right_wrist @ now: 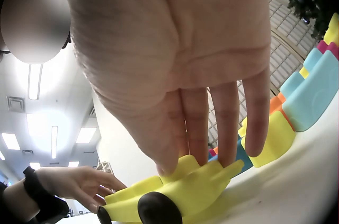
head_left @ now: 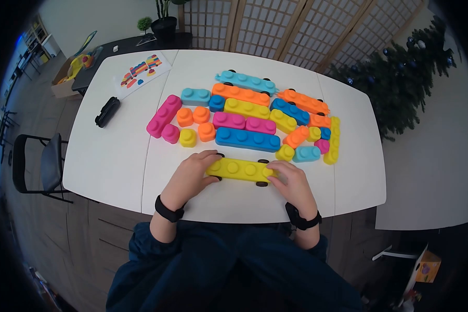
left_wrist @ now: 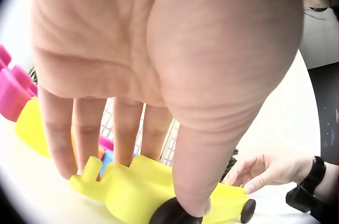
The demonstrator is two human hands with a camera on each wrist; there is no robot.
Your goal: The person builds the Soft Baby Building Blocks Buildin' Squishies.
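A white table (head_left: 101, 166) stands before lattice screens (head_left: 275, 26) at the far side; a decorated tree (head_left: 400, 67) stands at far right. Multicolored toy blocks (head_left: 247, 139) are grouped across the table's middle. The left hand (head_left: 188, 178) pinches the left end of the yellow wheeled base (head_left: 242, 169), thumb on the near side, fingers opposite. The right hand (head_left: 295, 186) pinches its right end. The base lies near the table's near edge, just nearer than the long blue block. A printed sheet (head_left: 143, 73) lies far left.
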